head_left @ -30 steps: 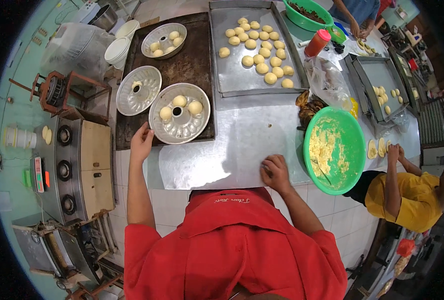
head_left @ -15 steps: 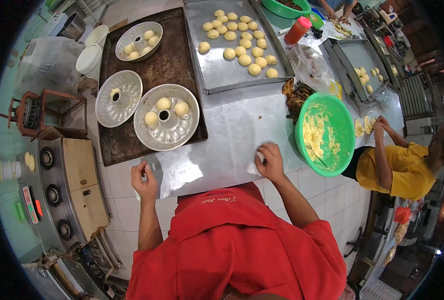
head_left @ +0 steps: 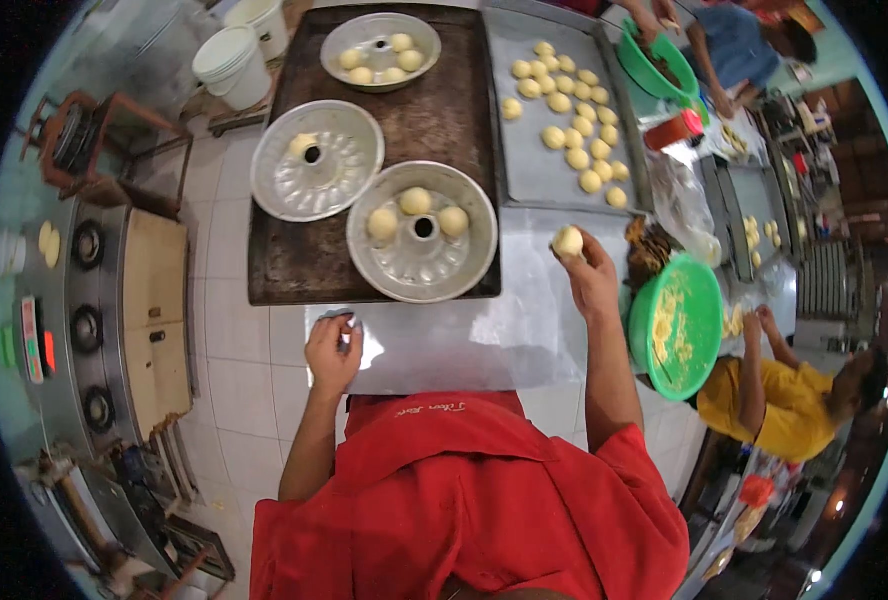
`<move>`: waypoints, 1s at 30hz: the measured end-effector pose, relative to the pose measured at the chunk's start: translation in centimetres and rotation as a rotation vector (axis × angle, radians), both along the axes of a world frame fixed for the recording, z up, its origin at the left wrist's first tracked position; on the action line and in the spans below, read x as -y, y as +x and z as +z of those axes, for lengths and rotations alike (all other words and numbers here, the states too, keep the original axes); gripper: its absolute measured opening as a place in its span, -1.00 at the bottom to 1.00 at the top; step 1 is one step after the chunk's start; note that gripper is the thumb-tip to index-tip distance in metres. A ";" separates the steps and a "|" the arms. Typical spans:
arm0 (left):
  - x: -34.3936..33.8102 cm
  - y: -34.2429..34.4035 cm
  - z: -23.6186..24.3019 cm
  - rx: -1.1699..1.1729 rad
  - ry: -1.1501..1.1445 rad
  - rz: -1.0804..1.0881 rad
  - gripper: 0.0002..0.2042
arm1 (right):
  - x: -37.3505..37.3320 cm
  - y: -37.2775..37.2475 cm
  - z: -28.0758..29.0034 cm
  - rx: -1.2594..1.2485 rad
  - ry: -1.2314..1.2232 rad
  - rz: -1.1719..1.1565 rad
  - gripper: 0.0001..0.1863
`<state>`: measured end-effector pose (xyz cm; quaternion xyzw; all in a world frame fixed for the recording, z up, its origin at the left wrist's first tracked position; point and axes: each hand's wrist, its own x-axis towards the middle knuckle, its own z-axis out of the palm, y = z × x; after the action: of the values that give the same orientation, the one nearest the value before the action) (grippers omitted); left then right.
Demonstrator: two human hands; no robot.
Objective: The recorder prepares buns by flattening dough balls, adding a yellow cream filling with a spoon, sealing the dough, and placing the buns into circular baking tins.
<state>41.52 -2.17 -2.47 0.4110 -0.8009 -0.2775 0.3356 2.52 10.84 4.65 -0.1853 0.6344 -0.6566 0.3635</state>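
My right hand (head_left: 589,268) grips a pale dough ball (head_left: 568,240) just below the grey tray (head_left: 530,160) of dough balls. My left hand (head_left: 333,350) is low over the steel worktop (head_left: 444,350), fingers curled; their contents, if any, are hidden. Above it, a dark baking tray (head_left: 424,130) carries three fluted ring pans. The front pan (head_left: 384,265) holds three balls, the left pan (head_left: 294,190) a small piece of dough, and the back pan (head_left: 381,25) several balls.
A green bowl (head_left: 694,345) of yellow mixture and a plastic bag (head_left: 679,200) are at right. A co-worker in yellow (head_left: 784,400) works beside me; another in blue (head_left: 724,55) is at back right. A stove (head_left: 104,330) and white buckets (head_left: 234,75) stand left.
My right hand has taken hold of a dough ball and risen toward the grey tray. My left hand has left the dark tray's edge and moved lower and rightward. The whole view has shifted.
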 end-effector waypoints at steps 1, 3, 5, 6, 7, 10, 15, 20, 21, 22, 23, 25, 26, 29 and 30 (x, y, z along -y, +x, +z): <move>0.0 0.2 -0.3 -0.017 -0.005 0.005 -0.83 | 3.2 0.2 0.3 0.001 -0.002 0.032 -0.44; 0.0 0.2 -0.6 -0.031 0.011 0.024 -0.84 | 9.9 0.6 0.9 -0.141 -0.079 0.196 -0.39; -0.2 0.3 -0.5 -0.014 0.020 0.064 -0.84 | 16.7 1.9 2.8 -0.264 -0.085 0.315 -0.39; -0.1 0.3 -0.4 -0.003 0.025 0.066 -0.84 | 19.9 2.9 3.6 -0.305 -0.118 0.317 -0.39; -0.2 0.3 -0.3 0.000 0.021 0.071 -0.82 | 23.1 3.5 4.1 -0.385 -0.135 0.368 -0.39; 0.4 0.3 -0.2 -0.011 0.016 0.052 -0.82 | 33.1 2.7 2.7 -0.595 -0.235 0.325 -0.45; 0.6 0.7 -0.4 0.074 0.031 0.044 -0.78 | 45.9 1.9 3.3 -1.079 -0.324 0.008 -0.50; 1.2 0.5 0.9 0.050 0.033 0.073 -0.78 | 50.5 4.6 4.7 -1.335 -0.371 -0.250 -0.58; 1.4 0.4 0.8 0.043 0.030 0.077 -0.79 | 52.1 3.0 3.0 -1.333 -0.363 -0.246 -0.58; 1.6 0.4 0.7 0.044 0.036 0.072 -0.79 | 53.8 0.4 0.3 -1.519 -0.145 -0.141 -0.48; 1.4 0.4 0.5 0.047 0.043 0.070 -0.79 | 54.9 -1.8 -2.3 -1.689 0.083 -0.024 -0.36; 1.2 0.5 0.1 0.057 0.052 0.079 -0.79 | 54.9 -2.5 -5.3 -1.615 0.429 0.348 -0.24; 1.1 0.6 -0.2 0.045 0.048 0.087 -0.79 | 53.5 -1.4 -5.6 -1.575 0.486 0.322 -0.20; 1.0 0.4 -0.2 0.045 0.025 0.066 -0.80 | 48.9 -1.2 -4.3 -1.668 0.376 0.094 -0.29; 0.9 0.5 -0.1 0.071 0.017 0.068 -0.80 | 47.3 -1.5 -4.1 -1.667 0.373 0.084 -0.29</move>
<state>42.00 -3.10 -2.59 0.4505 -0.7953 -0.2582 0.3129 1.07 -36.42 0.57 -0.5683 0.7848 -0.1767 -0.1732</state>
